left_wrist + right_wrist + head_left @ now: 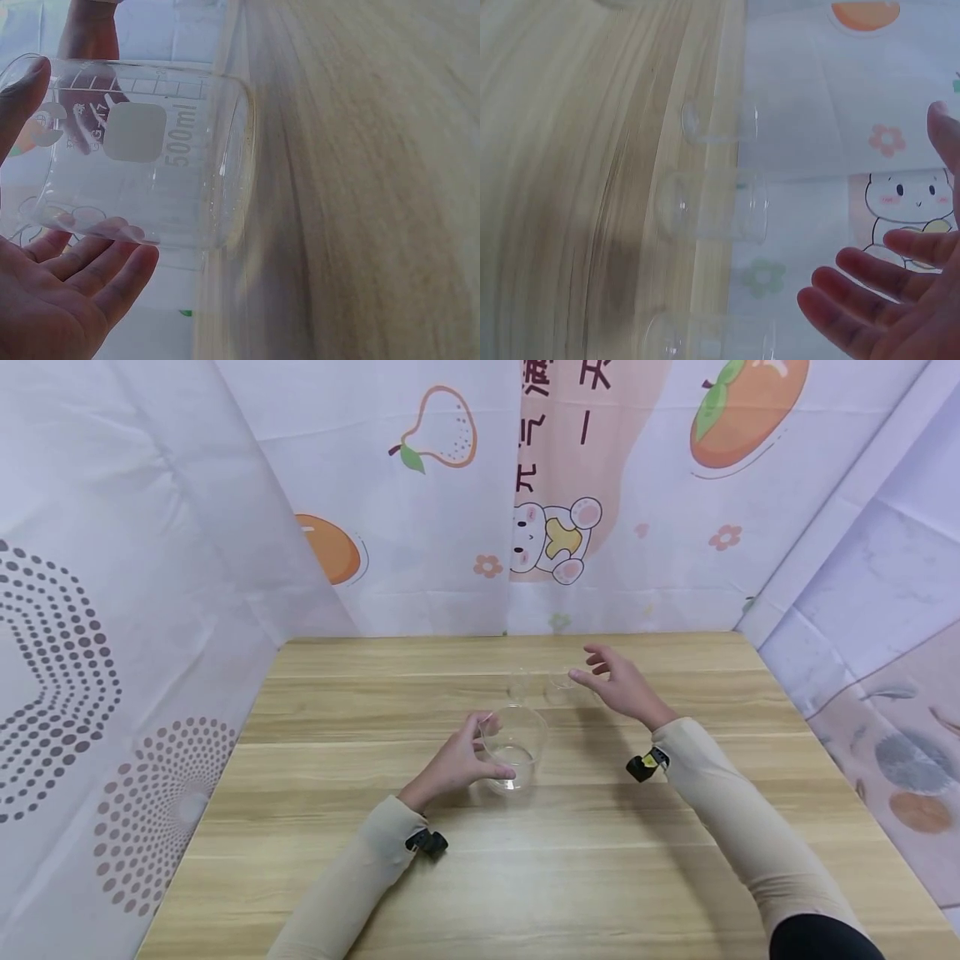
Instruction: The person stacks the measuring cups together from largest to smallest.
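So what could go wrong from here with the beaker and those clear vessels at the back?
The right hand, open near the clear vessels, might knock one, since they barely show against the table. The left hand holds the 500ml beaker only by its sides, so the smooth wall could slip.

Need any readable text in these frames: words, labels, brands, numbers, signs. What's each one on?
"500ml": clear beaker, left wrist view.
"GG-17": same beaker.
"元气满": patterned cloth, head view, sideways, at the top edge.
"一天": same cloth, sideways.
Too small or blurred to read: other small marks on the beaker.
Other clear vessels, right wrist view: nothing readable.
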Action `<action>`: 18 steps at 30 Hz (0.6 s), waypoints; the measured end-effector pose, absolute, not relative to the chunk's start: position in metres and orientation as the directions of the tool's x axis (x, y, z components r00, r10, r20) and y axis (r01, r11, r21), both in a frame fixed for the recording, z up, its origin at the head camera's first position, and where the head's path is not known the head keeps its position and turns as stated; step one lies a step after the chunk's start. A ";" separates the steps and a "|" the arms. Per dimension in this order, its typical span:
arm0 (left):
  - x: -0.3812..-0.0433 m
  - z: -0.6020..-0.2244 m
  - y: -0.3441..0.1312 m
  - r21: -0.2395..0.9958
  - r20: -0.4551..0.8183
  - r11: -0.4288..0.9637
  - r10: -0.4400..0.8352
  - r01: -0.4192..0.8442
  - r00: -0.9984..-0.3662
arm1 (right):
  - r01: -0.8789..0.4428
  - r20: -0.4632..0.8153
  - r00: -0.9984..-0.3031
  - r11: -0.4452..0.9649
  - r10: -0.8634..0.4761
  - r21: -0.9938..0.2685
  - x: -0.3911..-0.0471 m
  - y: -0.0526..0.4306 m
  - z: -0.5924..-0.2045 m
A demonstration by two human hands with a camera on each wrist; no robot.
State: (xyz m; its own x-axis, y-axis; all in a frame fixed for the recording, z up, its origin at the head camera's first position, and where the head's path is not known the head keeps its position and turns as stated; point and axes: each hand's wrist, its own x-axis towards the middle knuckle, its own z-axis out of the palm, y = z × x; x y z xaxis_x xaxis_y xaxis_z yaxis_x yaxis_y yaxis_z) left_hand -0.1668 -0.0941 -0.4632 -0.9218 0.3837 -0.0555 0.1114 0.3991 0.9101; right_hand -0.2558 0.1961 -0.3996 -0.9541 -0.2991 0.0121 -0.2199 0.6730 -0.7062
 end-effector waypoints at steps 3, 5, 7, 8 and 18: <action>-0.167 -0.463 -0.094 0.913 -0.059 0.394 0.384 0.105 -0.921 | -0.195 0.008 -0.964 0.687 -0.265 -0.700 -0.260 0.199 -0.401; -0.167 -0.463 -0.094 0.914 -0.065 0.394 0.382 0.099 -0.922 | -0.180 0.000 -0.968 0.699 -0.250 -0.692 -0.263 0.202 -0.402; -0.166 -0.463 -0.094 0.914 -0.068 0.394 0.381 0.095 -0.922 | -0.162 -0.013 -0.972 0.711 -0.234 -0.684 -0.266 0.205 -0.404; -0.167 -0.463 -0.094 0.914 -0.068 0.394 0.382 0.096 -0.922 | -0.153 -0.019 -0.974 0.718 -0.226 -0.679 -0.267 0.206 -0.405; -0.166 -0.463 -0.094 0.907 -0.083 0.411 0.389 0.091 -0.918 | -0.100 -0.041 -0.985 0.754 -0.167 -0.649 -0.276 0.217 -0.414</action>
State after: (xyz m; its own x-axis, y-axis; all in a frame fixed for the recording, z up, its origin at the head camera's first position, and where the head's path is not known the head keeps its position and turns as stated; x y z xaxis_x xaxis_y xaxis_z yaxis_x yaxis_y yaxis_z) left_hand -0.1664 -0.0945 -0.4631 -0.9176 0.3885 -0.0834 0.0914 0.4107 0.9072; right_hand -0.2757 0.2165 -0.4140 -0.9852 -0.1666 -0.0410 -0.1004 0.7537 -0.6495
